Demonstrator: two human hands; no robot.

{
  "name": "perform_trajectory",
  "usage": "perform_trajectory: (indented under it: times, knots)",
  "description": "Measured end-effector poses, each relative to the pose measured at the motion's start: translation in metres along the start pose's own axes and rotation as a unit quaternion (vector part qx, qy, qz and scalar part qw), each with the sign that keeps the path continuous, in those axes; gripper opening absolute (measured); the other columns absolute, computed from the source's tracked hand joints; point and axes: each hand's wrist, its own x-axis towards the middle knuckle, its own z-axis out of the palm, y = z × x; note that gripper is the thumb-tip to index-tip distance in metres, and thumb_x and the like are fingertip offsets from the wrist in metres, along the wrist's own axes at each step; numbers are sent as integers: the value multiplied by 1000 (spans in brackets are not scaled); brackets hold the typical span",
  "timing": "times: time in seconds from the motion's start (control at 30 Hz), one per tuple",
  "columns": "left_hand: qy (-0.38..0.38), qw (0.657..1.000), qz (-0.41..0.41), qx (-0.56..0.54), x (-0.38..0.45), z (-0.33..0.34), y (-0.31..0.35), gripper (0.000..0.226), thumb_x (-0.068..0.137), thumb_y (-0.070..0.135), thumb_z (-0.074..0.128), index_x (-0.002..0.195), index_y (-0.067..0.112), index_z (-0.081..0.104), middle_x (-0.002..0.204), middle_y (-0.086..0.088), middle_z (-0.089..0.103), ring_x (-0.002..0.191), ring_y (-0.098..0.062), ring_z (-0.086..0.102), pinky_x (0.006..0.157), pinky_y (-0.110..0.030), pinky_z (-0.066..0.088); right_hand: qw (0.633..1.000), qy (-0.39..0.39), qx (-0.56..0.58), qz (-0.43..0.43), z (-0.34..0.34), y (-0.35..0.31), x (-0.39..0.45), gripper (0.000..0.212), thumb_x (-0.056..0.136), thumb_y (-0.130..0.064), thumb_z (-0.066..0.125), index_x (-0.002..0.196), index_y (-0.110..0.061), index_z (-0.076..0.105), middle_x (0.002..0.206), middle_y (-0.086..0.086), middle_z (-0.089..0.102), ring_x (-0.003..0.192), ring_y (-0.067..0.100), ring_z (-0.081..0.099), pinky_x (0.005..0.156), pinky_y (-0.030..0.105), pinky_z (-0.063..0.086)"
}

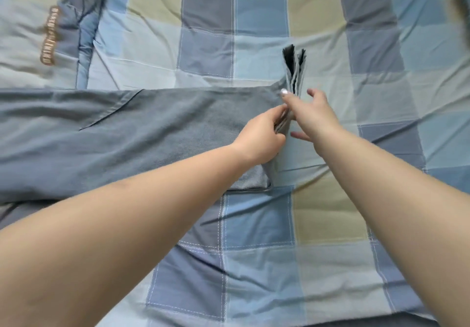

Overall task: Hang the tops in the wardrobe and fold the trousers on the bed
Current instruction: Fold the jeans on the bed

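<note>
On checked bed (254, 34), trousers (152, 128) hem pinched by both hands' fingers (277, 113)

Your trousers (132, 133) run off the left edge; waistband not visible. Your left hand (259, 138) covers part of the raised hem fold. Dark blurred object (457, 6) at top right: unidentifiable. Lettering on pillow (25, 41) unreadable.

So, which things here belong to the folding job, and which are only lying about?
Part of the job:
- grey trousers, one end lifted
- left hand, pinching that end
- right hand, holding the lifted end
- checked bed cover

Only lying about:
- pillow with brown lettering
- dark blurred thing at top right
</note>
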Motion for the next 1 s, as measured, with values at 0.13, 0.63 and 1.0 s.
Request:
perform_trajectory:
  times: [0.13,0.63,1.0]
  knots:
    - [-4,999,37,29,-22,3,7,67,79,0,46,139,29,45,123,2,64,106,-18,58,83,-25,45,979,76,-189,-13,6,-27,23,53,80,-34,67,120,-4,49,105,9,55,101,30,58,78,34,47]
    - [244,957,-120,-104,-159,-173,-87,16,82,12,59,78,27,60,61,13,54,54,2,46,56,-15,37,992,-93,78,-22,170,-147,-77,8,89,-12,52,82,-15,50,69,2,53,52,9,59,46,24,54]
    - [305,927,-173,-132,-285,-386,-228,15,83,14,61,77,28,58,69,11,60,63,-3,51,56,-13,38,985,-166,18,-45,436,-223,-170,11,91,-18,55,81,-13,55,72,2,62,51,8,65,47,20,52]
